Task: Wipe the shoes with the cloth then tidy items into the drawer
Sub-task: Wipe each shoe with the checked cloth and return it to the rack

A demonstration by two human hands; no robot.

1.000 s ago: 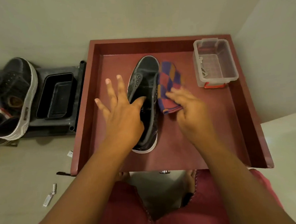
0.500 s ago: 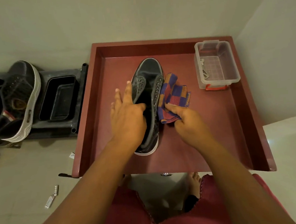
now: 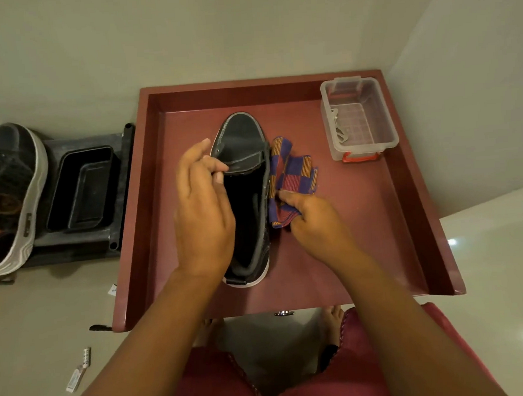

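We look straight down at a wide, dark red drawer [image 3: 408,219], pulled open, its raised walls framing a flat floor. Pale flooring surrounds it, with bright light spots at the right.

To the left of the drawer, on the floor, lies a black moulded tray [image 3: 82,190] with a deep rectangular well. At its far left edge a second shoe [image 3: 12,194], black with a thick white sole, rests tipped against the tray.

Inside the drawer, near the middle, lies a black shoe [image 3: 244,137] with a white sole edge, toe pointing away from us. Our left hand [image 3: 203,213] covers its left side, and the grip of thumb and fingers pinches the shoe's tongue, lifting it so that the dark inside shows. This hand hides much of the shoe's near flank.

Touching the shoe's right side is a checked cloth [image 3: 292,174] in blue, red and orange, bunched on the drawer floor. Our right hand [image 3: 313,222] has its grip closed on the cloth's near end, fingers curled round it.

In the drawer's far right corner stands a clear plastic box [image 3: 359,118] with a red clasp, well apart from the shoe; something small and pale lies inside, too unclear to name.

On the floor at lower left lies a small white strip [image 3: 79,369].
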